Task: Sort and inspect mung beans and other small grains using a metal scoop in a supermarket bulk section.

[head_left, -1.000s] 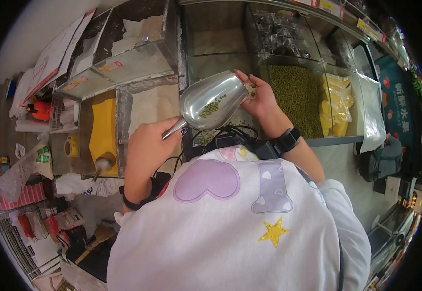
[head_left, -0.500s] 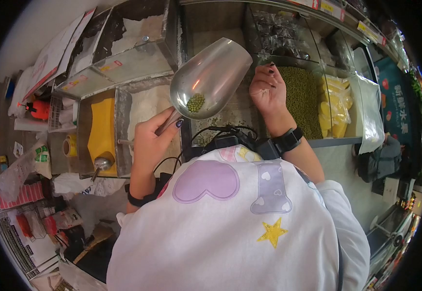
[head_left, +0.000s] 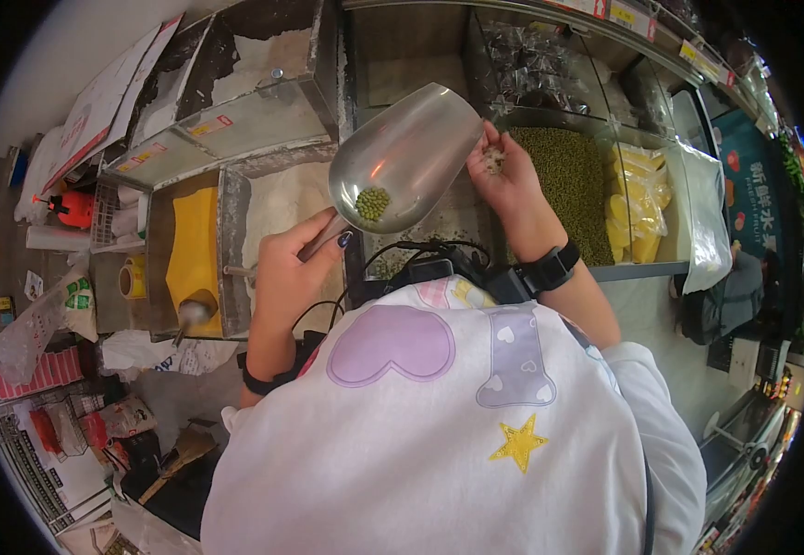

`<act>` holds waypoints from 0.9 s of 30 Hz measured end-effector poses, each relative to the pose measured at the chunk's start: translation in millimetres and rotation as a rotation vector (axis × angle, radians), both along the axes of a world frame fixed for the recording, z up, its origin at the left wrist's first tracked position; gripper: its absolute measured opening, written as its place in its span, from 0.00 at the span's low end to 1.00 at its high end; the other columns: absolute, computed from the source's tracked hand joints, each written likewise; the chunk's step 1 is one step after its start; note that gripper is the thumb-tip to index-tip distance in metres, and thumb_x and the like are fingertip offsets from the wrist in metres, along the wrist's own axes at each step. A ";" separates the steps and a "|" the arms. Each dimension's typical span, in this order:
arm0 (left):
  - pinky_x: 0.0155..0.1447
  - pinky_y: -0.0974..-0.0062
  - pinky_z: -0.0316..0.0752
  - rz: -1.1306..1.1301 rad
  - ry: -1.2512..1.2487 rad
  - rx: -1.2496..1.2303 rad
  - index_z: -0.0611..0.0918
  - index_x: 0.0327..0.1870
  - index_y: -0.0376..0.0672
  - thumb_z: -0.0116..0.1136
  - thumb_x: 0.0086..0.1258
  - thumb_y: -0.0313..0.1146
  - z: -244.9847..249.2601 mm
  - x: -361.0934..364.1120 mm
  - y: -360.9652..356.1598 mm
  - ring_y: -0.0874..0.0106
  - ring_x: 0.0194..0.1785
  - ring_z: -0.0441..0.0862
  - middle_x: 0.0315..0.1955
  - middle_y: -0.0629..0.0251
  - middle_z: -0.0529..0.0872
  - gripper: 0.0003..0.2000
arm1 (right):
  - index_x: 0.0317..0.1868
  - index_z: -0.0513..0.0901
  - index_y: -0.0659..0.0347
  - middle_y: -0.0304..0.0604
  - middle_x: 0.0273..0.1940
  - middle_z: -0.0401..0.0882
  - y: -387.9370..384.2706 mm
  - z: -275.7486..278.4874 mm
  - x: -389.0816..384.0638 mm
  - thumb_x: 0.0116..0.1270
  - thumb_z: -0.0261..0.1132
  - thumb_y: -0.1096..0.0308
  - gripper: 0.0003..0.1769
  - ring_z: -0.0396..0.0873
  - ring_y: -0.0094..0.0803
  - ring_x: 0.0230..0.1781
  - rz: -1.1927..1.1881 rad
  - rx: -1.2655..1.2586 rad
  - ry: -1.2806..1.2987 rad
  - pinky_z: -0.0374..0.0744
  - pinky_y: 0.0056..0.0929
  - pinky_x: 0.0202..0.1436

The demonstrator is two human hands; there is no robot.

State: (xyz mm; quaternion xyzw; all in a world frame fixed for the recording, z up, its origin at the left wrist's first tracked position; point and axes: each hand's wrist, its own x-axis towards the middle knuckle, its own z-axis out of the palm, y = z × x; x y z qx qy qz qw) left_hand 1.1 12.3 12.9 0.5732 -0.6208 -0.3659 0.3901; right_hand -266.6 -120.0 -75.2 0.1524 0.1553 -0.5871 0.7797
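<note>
Above a bin (head_left: 457,220) strewn with grains, between its left and right edges, your left hand (head_left: 289,261) grips the handle of a metal scoop (head_left: 411,143) cradling green beans (head_left: 371,203), your right hand (head_left: 513,183) loosely cupped around pale bits (head_left: 494,161) beside its lip. The scoop looks light, stiff and slick, best held by the handle, its beans apt to roll if tilted. Pale powder (head_left: 282,205) lies past the bin's left edge, with a shop banner (head_left: 748,190) beyond its right.
</note>
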 end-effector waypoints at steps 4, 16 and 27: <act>0.36 0.85 0.71 -0.005 -0.016 -0.033 0.79 0.49 0.33 0.61 0.57 0.26 2.8 -0.7 -1.4 0.85 0.30 0.75 0.29 0.61 0.85 0.17 | 0.45 0.72 0.71 0.48 0.40 0.71 2.3 2.5 12.0 0.75 0.41 0.60 0.21 0.73 0.36 0.44 -0.041 0.236 0.126 0.78 0.30 0.49; 0.34 0.86 0.68 0.013 -0.018 0.001 0.78 0.49 0.33 0.59 0.59 0.25 -2.4 0.4 -2.5 0.85 0.28 0.71 0.25 0.64 0.82 0.16 | 0.37 0.75 0.66 0.43 0.30 0.74 0.1 -3.5 1.9 0.70 0.49 0.63 0.14 0.77 0.32 0.31 0.335 -0.644 -0.430 0.82 0.22 0.33; 0.32 0.83 0.69 -0.028 -0.089 -0.018 0.80 0.47 0.36 0.61 0.55 0.26 3.2 -1.5 -1.1 0.83 0.25 0.73 0.24 0.60 0.82 0.17 | 0.64 0.62 0.65 0.52 0.65 0.60 14.4 33.9 14.5 0.73 0.36 0.56 0.27 0.54 0.42 0.69 0.071 -0.485 -0.166 0.65 0.39 0.64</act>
